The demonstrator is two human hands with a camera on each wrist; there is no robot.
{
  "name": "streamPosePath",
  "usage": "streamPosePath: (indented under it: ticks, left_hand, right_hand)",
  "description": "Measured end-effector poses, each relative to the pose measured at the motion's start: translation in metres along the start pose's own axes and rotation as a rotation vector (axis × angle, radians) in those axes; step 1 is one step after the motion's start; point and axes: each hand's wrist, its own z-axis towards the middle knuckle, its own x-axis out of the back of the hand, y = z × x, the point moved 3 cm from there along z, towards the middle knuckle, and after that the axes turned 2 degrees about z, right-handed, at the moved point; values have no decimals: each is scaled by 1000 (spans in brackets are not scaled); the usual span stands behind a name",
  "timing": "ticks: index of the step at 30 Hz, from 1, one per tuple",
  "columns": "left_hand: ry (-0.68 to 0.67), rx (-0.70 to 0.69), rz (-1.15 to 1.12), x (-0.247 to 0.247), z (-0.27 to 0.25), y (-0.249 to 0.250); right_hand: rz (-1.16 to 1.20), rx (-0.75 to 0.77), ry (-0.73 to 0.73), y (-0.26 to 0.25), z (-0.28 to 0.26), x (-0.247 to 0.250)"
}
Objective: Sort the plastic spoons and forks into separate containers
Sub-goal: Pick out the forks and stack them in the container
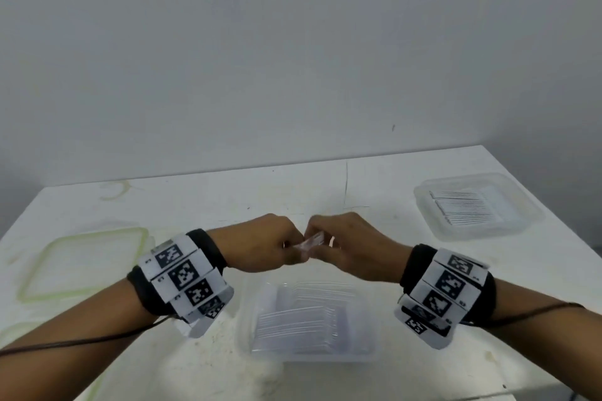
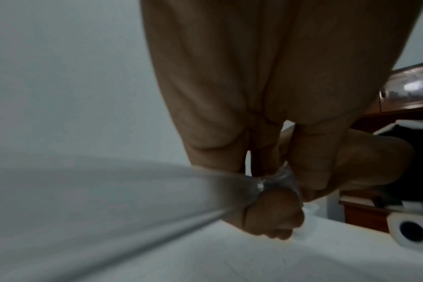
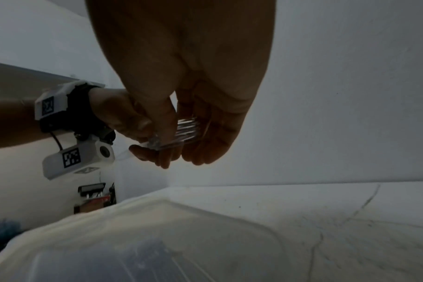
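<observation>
left hand (image 1: 260, 246) + right hand (image 1: 355, 246) pinch clear cutlery (image 1: 309, 243), maybe forks | above container (image 1: 247, 319)

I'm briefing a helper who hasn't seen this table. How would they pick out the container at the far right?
Start at the white table and go to its far right corner, well beyond the right hand. There sits a clear square container holding a neat row of clear plastic cutlery. Unlike the near container below the hands, it stands alone by the table's edge.

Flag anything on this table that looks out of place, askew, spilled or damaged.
Nothing stands out. Both containers, near and far right, sit flat with cutlery inside; the green-rimmed lid lies flat. The table shows only stains and scratches.
</observation>
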Motion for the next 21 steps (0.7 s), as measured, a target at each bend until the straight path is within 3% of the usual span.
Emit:
streamPosePath:
  ticks: [4,10,15,21]
  left_hand:
    - [12,-69,83,-27,2,-1]
    - [44,-106,17,-68,-5,-18]
    - [179,-38,86,-88,-6,-17]
    - [332,-127,72,-100,-8,-25]
  right_hand:
    - [-156,42,-94,12,-12,-13]
    - [-249,-41,-150,31,-38,-24]
    - [-465,24,-152,38,-47,-35]
    - [-638,54,-153,48,-51,-38]
